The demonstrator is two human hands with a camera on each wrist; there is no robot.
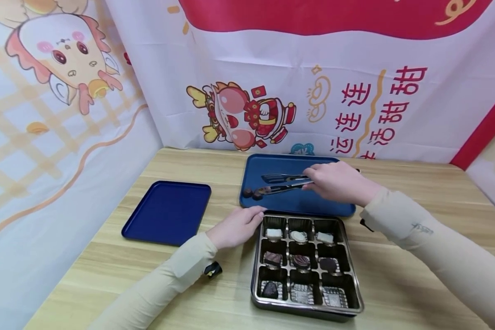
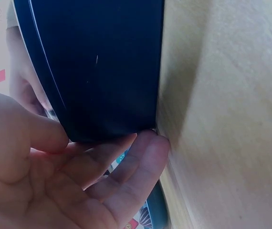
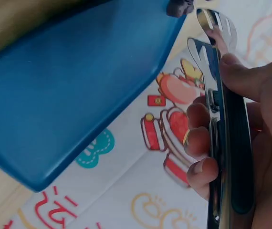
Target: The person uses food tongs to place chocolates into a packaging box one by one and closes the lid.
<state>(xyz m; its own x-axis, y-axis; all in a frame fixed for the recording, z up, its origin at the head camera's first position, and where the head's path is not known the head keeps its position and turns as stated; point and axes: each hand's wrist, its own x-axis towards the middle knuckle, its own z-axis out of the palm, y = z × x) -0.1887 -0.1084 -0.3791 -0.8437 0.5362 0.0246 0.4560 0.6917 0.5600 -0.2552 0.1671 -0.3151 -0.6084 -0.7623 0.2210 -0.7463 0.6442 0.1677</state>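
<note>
My right hand [image 1: 338, 181] grips metal serving tongs [image 3: 234, 143] with dark handles, their arms apart. The tongs reach left over the blue tray [image 1: 309, 202], with the lower tip beside two dark chocolates [image 1: 257, 195] at its left end. My left hand [image 1: 235, 227] holds the back left corner of a chocolate box [image 1: 307, 310], thumb by the side wall [image 2: 102, 71] and fingers round the corner. White chocolates [image 1: 299, 236] fill the back row of cells; dark chocolates [image 1: 301, 261] fill the middle row. One dark piece [image 1: 270, 289] lies front left; the other front cells show ribbed floors.
A smaller dark blue tray [image 1: 169, 213] lies on the wooden table [image 1: 227, 275] to the left. Printed cloth [image 1: 297, 59] hangs behind the table's back edge, with another patterned cloth [image 1: 66, 151] along the left side.
</note>
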